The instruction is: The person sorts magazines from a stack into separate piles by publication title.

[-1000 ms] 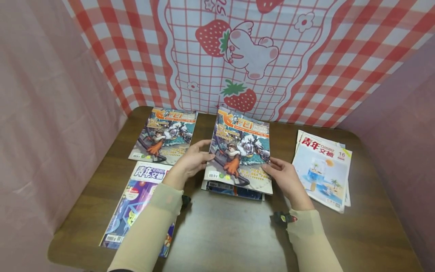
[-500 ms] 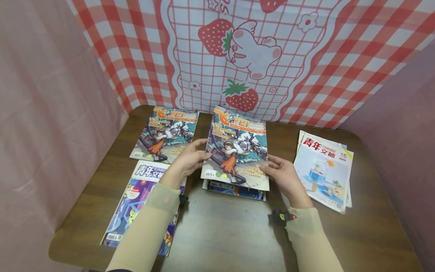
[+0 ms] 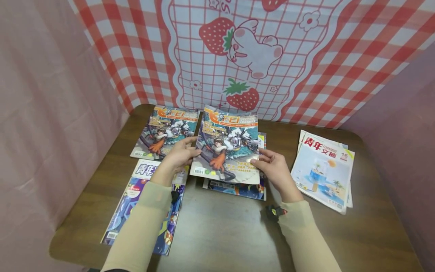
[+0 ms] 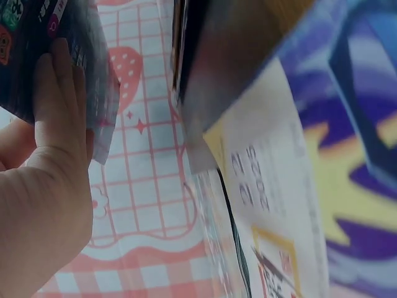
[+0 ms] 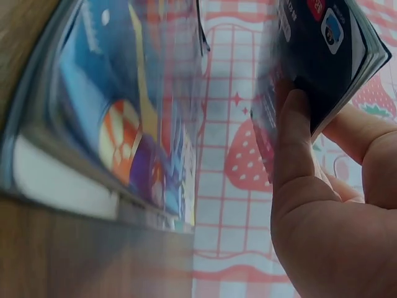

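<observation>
The left hand and right hand pinch opposite sides of the FEI magazine, raised over a blue-covered magazine toward the tabletop's far edge, a hold suiting likely light, floppy paper.

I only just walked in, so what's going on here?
A person grips a raised magazine with the left hand and right hand, above the middle pile on the table. A matching magazine lies to the left, with a purple magazine nearer the person; a second pile sits at the right.
</observation>
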### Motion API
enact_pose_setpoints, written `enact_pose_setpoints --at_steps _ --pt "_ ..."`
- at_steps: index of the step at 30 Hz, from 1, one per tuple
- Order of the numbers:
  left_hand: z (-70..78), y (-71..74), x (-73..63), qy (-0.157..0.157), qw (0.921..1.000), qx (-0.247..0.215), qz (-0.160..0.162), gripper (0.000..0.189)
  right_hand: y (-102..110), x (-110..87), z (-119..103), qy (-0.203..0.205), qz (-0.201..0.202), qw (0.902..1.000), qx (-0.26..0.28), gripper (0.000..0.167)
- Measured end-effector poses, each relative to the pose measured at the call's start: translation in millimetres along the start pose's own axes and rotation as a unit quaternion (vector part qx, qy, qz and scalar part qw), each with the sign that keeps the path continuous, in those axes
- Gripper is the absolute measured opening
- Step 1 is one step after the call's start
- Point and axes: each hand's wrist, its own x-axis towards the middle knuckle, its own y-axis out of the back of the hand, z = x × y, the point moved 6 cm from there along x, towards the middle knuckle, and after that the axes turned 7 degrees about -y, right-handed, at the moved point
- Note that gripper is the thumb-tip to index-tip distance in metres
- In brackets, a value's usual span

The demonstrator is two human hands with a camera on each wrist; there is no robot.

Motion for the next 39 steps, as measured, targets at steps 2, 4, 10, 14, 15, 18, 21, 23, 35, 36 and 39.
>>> enact_pose_setpoints --at_steps 2,4,10,14,15,18,21,23,35,36,39 --pt "0.7 4.7 0.0 -0.001 1.0000 0.001 0.004 0.067 -4 2.6 -3 0.002 -0.002 1.0000 -0.004 0.065" --pt "1.0 9.2 0.5 -0.003 1.0000 -0.003 0.008 0.067 -9 5.0 -5 0.002 -0.003 0.9999 -0.013 0.065" --pt "3.6 25.4 0.1 -0.013 0.9993 0.021 0.027 0.066 -22 12.1 -10 -0.006 -0.012 0.9995 -0.029 0.065" --pt "7.8 37.8 -1.3 -0.019 0.9985 0.035 0.038 0.064 -35 17.2 -16 -0.008 -0.014 0.9996 -0.023 0.065" --pt "8.9 40.9 -1.9 -0.017 0.9984 0.038 0.039 0.064 -39 18.4 -18 -0.009 -0.017 0.9997 -0.018 0.064" --pt "12.4 50.7 -3.6 -0.013 0.9978 0.050 0.042 0.064 -50 22.3 -21 -0.014 -0.026 0.9996 -0.001 0.063" --pt "15.3 61.1 -4.1 -0.005 0.9956 0.077 0.054 0.063 -61 26.2 -26 -0.023 -0.036 0.9990 0.012 0.063" --pt "17.1 68.6 -3.6 0.000 0.9926 0.101 0.068 0.061 -69 29.1 -30 -0.028 -0.037 0.9988 0.013 0.063" --pt "25.2 103.9 -0.1 0.013 0.9803 0.164 0.108 0.057 -111 48.7 -44 -0.039 -0.046 0.9971 0.047 0.062" --pt "25.4 106.4 0.4 0.013 0.9790 0.172 0.109 0.056 -115 50.3 -45 -0.036 -0.045 0.9970 0.053 0.061" --pt "25.5 113.2 1.9 0.016 0.9769 0.181 0.113 0.053 -124 55.3 -48 -0.031 -0.042 0.9972 0.054 0.061"
